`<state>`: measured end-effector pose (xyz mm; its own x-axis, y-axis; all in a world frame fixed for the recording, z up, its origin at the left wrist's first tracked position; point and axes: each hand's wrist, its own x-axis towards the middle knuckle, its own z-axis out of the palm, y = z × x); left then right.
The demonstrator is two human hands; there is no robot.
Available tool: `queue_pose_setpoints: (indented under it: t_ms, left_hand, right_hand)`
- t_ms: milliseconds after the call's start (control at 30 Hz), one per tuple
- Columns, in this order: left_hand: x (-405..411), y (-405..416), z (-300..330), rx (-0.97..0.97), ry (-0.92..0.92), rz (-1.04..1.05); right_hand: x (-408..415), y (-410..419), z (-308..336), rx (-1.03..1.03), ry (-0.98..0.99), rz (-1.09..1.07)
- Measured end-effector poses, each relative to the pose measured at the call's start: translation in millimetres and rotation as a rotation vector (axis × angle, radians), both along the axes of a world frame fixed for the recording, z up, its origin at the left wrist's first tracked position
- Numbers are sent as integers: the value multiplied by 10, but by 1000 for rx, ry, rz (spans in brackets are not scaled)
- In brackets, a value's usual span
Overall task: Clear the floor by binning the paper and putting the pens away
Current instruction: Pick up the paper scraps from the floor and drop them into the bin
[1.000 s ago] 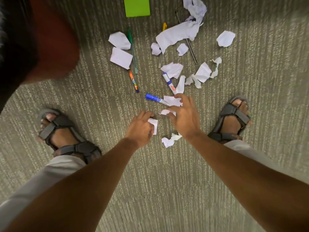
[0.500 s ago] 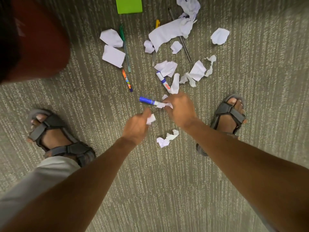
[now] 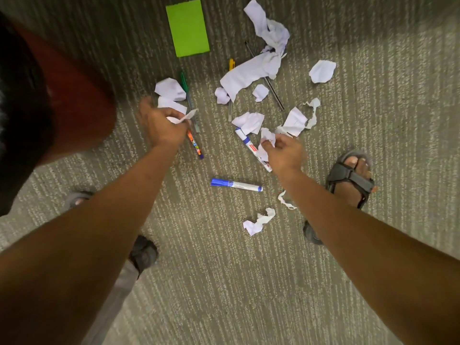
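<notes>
Torn white paper scraps and several pens lie scattered on the carpet. My left hand [image 3: 161,124] is closed on a white paper scrap [image 3: 183,118], above an orange patterned pen [image 3: 195,145]. My right hand [image 3: 283,151] pinches a crumpled paper scrap [image 3: 267,136] over a blue-and-white marker [image 3: 249,143]. A second blue marker [image 3: 236,185] lies free between my arms. A crumpled scrap [image 3: 258,221] lies near my right forearm. A long paper strip [image 3: 249,73] covers a yellow pen [image 3: 231,64] and a dark pen [image 3: 273,92]. A green pen [image 3: 184,82] lies beside two scraps.
A green sheet [image 3: 188,28] lies at the top. My sandalled right foot [image 3: 351,178] stands right of the scraps, the left foot [image 3: 143,253] under my left arm. A red rounded object [image 3: 74,103] fills the left edge. Grey ribbed carpet [image 3: 249,282] covers the floor.
My left hand has moved up and left with its scrap to the orange pen. My right hand lifted paper off the blue marker and shifted up and right.
</notes>
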<state>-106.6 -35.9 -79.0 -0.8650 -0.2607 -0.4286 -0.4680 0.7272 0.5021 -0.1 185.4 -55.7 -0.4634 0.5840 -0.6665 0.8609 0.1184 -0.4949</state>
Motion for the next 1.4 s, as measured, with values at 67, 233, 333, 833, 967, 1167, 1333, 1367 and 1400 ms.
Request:
queue_pose_setpoints:
  t_ms: [67, 233, 333, 833, 967, 1167, 1333, 1367, 1400]
  left_hand:
    - [-101, -14, -66, -16, -79, 11]
    - [-226, 37, -96, -150, -165, -2]
    - [-232, 58, -32, -175, -155, 38]
    - [-510, 11, 211, 120, -226, 116]
    - [-582, 15, 42, -74, -320, 42]
    - [-516, 64, 49, -160, -155, -16]
    - [-449, 106, 133, -131, -78, -29]
    - [-431, 131, 174, -99, -78, -9]
    - [-401, 168, 228, -52, -83, 24]
  right_hand:
    - [-37, -50, -77, 7, -8, -71]
    - [-60, -102, -151, 121, -125, 44]
    - [-90, -115, -151, 207, -160, 151]
    - [82, 340, 235, 124, -40, 64]
    - [-69, 313, 16, 70, -168, -1]
    - [-331, 238, -235, 114, -240, -229]
    - [-348, 241, -248, 209, -246, -139]
    - [-344, 248, -213, 208, -257, -148]
    - [-334, 259, -166, 192, -260, -171]
